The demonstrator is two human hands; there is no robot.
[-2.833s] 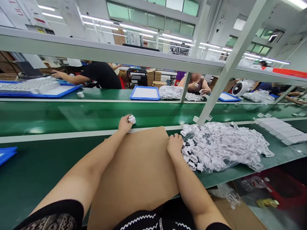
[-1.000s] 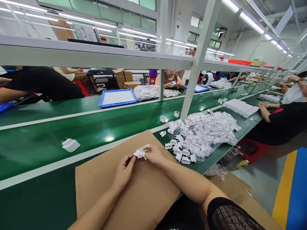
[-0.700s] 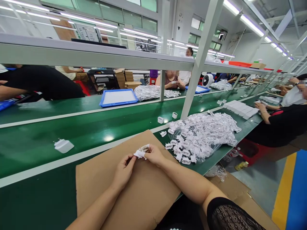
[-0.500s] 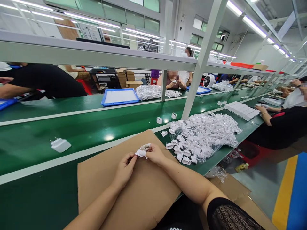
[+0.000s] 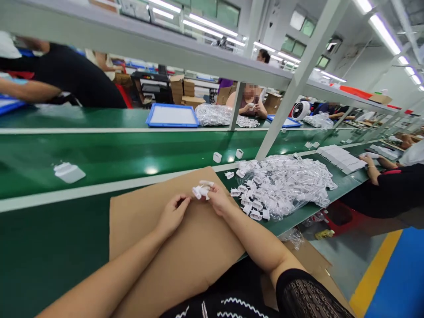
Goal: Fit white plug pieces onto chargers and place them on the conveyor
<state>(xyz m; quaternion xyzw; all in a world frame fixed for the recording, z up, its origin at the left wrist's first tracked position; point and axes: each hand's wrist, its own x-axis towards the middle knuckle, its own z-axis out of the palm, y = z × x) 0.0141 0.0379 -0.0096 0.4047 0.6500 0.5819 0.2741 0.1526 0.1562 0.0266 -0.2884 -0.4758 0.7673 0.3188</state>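
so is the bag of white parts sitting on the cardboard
No, the plastic bag of white parts lies on the green bench beside the cardboard sheet, not on it.

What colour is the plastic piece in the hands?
The plastic piece is white, best seen in the head view.

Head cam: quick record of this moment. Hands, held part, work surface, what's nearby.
right hand: pinching white plastic part
left hand: beside the part, contact unclear
under hands: cardboard sheet on green conveyor
nearby: plastic bag of white parts to the right of the sheet
farther: blue tray on the far side of the line, co-worker seated beyond it
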